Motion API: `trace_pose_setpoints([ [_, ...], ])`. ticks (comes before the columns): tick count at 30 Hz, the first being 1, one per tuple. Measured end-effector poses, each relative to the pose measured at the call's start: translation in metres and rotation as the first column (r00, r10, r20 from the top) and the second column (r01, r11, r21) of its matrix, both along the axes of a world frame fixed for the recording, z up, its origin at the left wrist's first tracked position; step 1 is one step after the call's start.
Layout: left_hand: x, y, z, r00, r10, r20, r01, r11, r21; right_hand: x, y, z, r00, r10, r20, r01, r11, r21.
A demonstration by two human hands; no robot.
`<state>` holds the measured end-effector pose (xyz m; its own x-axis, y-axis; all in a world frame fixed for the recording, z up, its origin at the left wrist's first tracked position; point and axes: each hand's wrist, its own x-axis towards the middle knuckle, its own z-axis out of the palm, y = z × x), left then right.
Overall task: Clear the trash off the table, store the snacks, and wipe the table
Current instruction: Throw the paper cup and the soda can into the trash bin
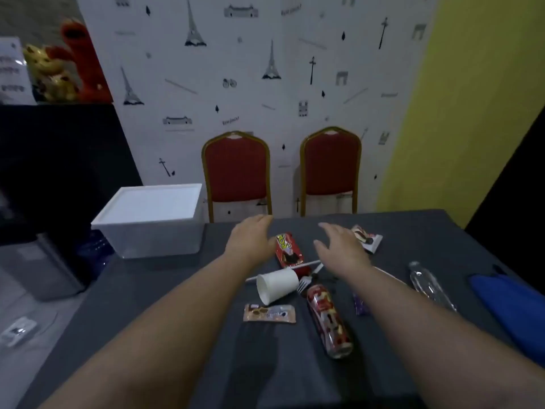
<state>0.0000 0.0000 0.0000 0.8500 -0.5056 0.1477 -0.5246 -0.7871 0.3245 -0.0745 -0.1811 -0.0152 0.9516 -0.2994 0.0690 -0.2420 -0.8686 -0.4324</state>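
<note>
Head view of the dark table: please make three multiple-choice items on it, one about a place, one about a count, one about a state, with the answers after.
1. Where does the white lidded plastic box stand?
A. at the far left corner of the dark grey table
B. on a red chair
C. beside the blue cloth

2. How many red padded chairs with gold frames stand behind the table?
A. one
B. two
C. four

3. How is the white paper cup?
A. upright
B. lying on its side
C. crushed flat

Answers: 1 A, the box sits at the table's far left edge. 2 B, one chair and another chair stand side by side at the wall. 3 B, the cup's open mouth faces sideways toward the camera, and both the left hand and the right hand hover open beyond it.
</note>
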Motion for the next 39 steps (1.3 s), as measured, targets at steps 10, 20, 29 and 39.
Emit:
trace_pose_setpoints([
  [10,-0.013,-0.028,-0.092,0.942,0.061,-0.330,-0.023,0.993,0.119,-0.043,0.001,-0.100,0.948,-0.053,-0.313,0.087,0.992,0.095],
  [20,0.002,-0.052,-0.142,0.981,0.128,-0.146,-0.074,0.941,0.329,-0.036,-0.013,-0.132,0.888,-0.076,-0.453,0.190,0.958,0.214],
  [29,0.001,-0.045,-0.163,0.994,0.104,-0.029,-0.086,0.925,0.369,-0.027,-0.022,-0.145,0.873,-0.086,-0.481,0.343,0.809,0.478],
  [39,0.001,-0.032,-0.151,0.962,0.269,-0.034,-0.261,0.952,0.160,0.025,-0.017,-0.116,0.961,0.013,-0.275,0.256,0.327,0.910],
])
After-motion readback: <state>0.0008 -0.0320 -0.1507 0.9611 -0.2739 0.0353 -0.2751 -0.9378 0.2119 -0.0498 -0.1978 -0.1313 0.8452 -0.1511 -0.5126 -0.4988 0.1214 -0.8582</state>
